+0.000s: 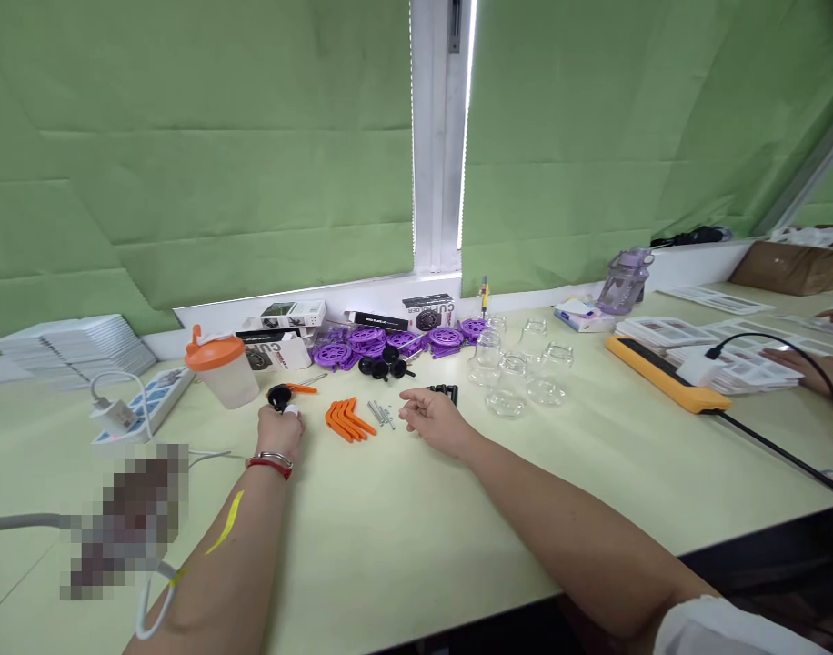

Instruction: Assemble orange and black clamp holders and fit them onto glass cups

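Nearest me I've got bare pale surface (368, 555), running btw. my two forearms; left of & below L grip (280, 432) sits a pixelated patch (126, 518), contents can't be told, w/ a white cable (155, 600) by it; L wrist has a silver bangle (275, 458) & red band (270, 467); my L grip is closed on a black round part (278, 397), held at the fingertips; an orange piece (302, 388) is just beside it on the right, can't tell if touched; my R grip (436, 420) is released, fingers loosely spread, nothing held that I can see; btw. the grips, orange bent parts (348, 420) lie in a row, then silver screws (381, 415) nr. R fingertips; short black pieces (447, 392) just beyond R grip, partly hidden by it.

Right of R grip & a bit farther, clear glass vessels (506, 402) in a cluster; far right, an orange-black power strip (666, 375), a pile of printed sheets (750, 364) & a co-worker's hand (786, 366); beyond L grip, to its left, a cup w/ orange lid (222, 368) & a white power strip (147, 405); farther out, btw. both grips, black funnel-like parts (384, 364), then purple wheel-like parts (368, 341); behind, cupholder boxes (428, 314); far right of R grip, a purple bottle (625, 282); green blinds (253, 136) last.
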### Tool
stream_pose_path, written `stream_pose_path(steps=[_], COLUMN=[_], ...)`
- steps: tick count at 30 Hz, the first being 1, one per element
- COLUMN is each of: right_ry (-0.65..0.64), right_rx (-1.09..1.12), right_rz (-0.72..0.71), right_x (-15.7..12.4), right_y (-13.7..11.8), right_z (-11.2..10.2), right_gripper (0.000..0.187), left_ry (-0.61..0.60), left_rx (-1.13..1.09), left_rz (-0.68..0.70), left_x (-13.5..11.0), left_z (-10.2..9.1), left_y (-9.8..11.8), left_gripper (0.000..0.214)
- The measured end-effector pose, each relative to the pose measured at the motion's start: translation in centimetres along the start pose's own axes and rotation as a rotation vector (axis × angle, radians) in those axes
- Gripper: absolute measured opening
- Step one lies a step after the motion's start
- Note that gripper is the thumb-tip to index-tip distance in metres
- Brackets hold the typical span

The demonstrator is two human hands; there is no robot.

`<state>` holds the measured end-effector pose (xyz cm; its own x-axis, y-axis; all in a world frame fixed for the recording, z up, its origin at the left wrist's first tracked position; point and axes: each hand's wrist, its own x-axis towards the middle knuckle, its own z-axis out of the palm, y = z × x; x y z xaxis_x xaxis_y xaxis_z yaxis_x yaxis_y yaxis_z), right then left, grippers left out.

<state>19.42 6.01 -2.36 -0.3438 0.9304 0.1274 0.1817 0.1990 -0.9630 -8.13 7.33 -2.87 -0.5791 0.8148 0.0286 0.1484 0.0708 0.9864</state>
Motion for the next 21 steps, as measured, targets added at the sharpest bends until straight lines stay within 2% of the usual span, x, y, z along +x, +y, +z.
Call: stream_pose_path(steps=[7, 12, 18, 21], right_ry=[0.012, 0.127, 0.306, 0.305], right_rx=[-0.112, -0.303, -0.77, -0.976], right_rz=[-0.027, -0.094, -0.038, 0.039], right_x=[0.1, 0.7, 4.1, 6.1], right_y=[0.4, 0.5, 0.3, 0.0], right_z=[-0.1, -0.4, -1.5, -1.8], right_gripper=[0.038, 0.033, 0.028, 0.029], left_ry=[0.067, 0.07, 0.05, 0.059], left_rx=[0.276, 0.449, 0.613, 0.677], left_rz=[-0.026, 0.009, 0.05, 0.076], left_x=[-0.6, -1.1, -0.4, 0.0], left_z=[0.2, 0.6, 0.8, 0.8], left_y=[0.3, 0.5, -0.6, -1.1], left_gripper=[0.033, 0.042, 0.048, 0.055])
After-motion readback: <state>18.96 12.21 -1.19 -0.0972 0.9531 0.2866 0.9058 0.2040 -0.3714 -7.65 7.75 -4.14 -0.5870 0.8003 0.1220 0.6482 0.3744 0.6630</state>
